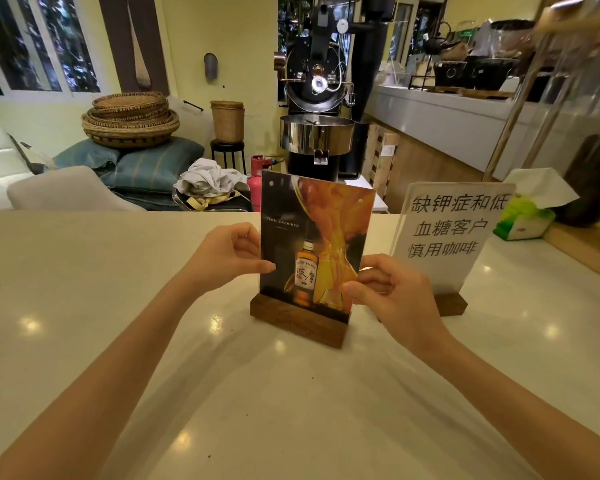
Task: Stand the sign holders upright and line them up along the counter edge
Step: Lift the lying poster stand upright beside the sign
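The whisky sign holder (312,251) stands upright on the counter (118,289). The left hand (222,258) pinches its left edge, the right hand (392,292) its lower right edge. Just beside it, right, stands the white notice holder (447,237).

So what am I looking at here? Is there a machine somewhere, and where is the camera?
No machine: a person works with bare hands. The one camera sits on their head, looking forward and down, so both arms reach in from below. On the pale counter stand two sign holders with wooden bases. The left hand and right hand pinch the side edges of the whisky advert holder, which stands upright. Beside it, to the right, the white sign with Chinese writing also stands upright, untouched. A green tissue box sits further right.
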The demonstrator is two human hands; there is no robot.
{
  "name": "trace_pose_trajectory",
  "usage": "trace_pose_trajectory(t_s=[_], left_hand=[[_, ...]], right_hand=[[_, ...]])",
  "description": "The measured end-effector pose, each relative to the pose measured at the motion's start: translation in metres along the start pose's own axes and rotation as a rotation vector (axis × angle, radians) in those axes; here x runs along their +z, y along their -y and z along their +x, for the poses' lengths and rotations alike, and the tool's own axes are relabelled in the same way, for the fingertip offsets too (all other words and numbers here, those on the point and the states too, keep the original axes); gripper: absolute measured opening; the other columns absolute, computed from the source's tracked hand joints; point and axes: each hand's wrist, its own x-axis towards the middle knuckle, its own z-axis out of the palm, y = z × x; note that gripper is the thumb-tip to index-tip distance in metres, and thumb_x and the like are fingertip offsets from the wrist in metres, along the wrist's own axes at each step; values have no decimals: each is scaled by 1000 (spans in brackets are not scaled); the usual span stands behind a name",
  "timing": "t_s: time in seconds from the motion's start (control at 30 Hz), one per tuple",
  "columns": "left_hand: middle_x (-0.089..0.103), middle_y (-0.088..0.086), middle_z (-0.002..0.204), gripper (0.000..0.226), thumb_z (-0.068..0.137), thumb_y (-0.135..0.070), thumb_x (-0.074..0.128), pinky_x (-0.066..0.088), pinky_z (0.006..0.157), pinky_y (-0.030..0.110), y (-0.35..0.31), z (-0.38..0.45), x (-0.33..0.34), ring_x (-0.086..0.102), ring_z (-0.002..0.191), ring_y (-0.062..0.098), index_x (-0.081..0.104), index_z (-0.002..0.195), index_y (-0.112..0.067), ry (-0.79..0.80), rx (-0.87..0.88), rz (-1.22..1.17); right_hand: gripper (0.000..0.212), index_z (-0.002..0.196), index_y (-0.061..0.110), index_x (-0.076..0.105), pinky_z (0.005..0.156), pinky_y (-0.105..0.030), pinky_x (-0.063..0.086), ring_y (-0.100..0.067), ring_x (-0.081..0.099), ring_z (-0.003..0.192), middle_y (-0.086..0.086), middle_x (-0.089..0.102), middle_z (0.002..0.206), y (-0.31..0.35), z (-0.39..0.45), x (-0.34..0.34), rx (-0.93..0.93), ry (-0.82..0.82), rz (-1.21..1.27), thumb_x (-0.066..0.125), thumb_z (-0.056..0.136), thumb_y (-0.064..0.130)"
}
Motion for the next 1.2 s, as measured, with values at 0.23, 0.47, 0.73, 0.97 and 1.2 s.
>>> trace_pose_trajectory(t_s=[0.23,0.47,0.73,0.97,1.2], left_hand=[[72,17,88,27,63,-2,78,57,80,47,-7,-6,-3,69,81,28,62,85,3,34,37,89],[72,12,86,20,65,-10,78,56,81,48,-10,-10,-3,68,82,27,62,76,-10,25,38,173],[50,-6,108,78,67,-27,77,45,75,21,-30,-26,18,50,98,14,34,132,-21,-68,-18,148],[41,6,143,102,61,-22,82,43,103,44,-14,-42,52,44,128,26,16,140,-22,-160,-62,107],[44,11,141,102,64,-20,80,44,102,49,-11,-49,68,46,126,29,14,141,-20,-267,-71,170]], right_hand=[[27,88,19,56,69,-14,54,-10,66,77,15,63,71,-1,-9,0,-58,-13,4,74,71,6],[29,97,24,52,69,-5,51,-4,66,74,8,65,80,3,-7,-3,33,82,43,70,76,15],[29,104,17,55,77,-10,52,-15,63,95,-2,64,102,-17,-4,-63,78,-175,34,67,78,11],[57,124,11,43,88,-32,45,-23,53,110,-10,54,127,-51,3,-107,353,-383,-69,73,75,16],[67,134,18,35,87,-35,44,-20,52,106,-7,52,133,-70,20,-119,517,32,77,67,77,6]])
